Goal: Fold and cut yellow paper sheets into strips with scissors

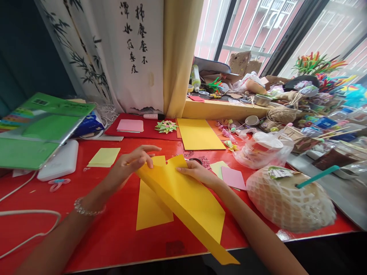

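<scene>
A large sheet of yellow paper [197,202] is held tilted above the red table, a long strip of it folded along the lower left side. My left hand [136,162] grips its upper left corner, the index finger stretched out over it. At the top edge, near a notch, my right hand [197,172] pinches the sheet with the thumb on top. Beneath lies a narrower yellow paper piece [151,206], partly covered. Something dark and rounded [196,159] shows just behind my right hand, too hidden to name.
Yellow sheets [200,133] lie at the back. Pale yellow squares [103,157] are on the left, pink ones [233,178] on the right. A netted coconut [289,202] with a straw stands near my right arm. A green packet [37,130] overhangs a white device [59,160].
</scene>
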{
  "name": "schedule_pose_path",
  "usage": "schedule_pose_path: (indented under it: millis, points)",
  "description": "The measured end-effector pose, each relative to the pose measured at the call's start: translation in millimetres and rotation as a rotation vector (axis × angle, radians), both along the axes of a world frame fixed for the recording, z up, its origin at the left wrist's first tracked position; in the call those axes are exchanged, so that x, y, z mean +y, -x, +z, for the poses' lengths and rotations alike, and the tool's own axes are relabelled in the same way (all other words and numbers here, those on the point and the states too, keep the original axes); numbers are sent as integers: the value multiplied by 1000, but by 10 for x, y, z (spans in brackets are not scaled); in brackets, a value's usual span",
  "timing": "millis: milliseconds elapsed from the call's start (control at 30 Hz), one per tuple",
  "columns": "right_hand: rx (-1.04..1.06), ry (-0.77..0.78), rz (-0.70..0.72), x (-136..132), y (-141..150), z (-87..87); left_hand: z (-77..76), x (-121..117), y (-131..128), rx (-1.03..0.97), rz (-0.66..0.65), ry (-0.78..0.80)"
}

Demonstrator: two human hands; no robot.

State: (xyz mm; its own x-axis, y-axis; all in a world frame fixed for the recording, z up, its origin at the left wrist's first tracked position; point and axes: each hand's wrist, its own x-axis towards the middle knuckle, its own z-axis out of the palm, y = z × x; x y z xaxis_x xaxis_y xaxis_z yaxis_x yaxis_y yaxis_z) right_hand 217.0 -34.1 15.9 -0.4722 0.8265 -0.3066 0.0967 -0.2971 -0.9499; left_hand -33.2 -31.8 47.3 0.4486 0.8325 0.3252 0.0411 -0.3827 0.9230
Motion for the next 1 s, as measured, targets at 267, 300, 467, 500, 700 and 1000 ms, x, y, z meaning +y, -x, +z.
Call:
schedule_pose_path:
  millis: [267,300,467,500,700,1000]
  points:
    - [53,-70,-211,56,-176,106,103,72,276,11,-90,364]
    - [37,-58,-193,51,-190,125,110,81,313,36,-125,397]
    - [-20,-83,11,-11,-152,156,95,36,233,354,-144,502]
    - [-15,-101,45,-22,-133,148,79,14,175,419,-132,513]
    - [-252,-451,-149,42,-128,82,7,-43,-33,445,-158,687]
    - [-58,-411,-574,213,-268,63,129,36,-51,-164,469,564]
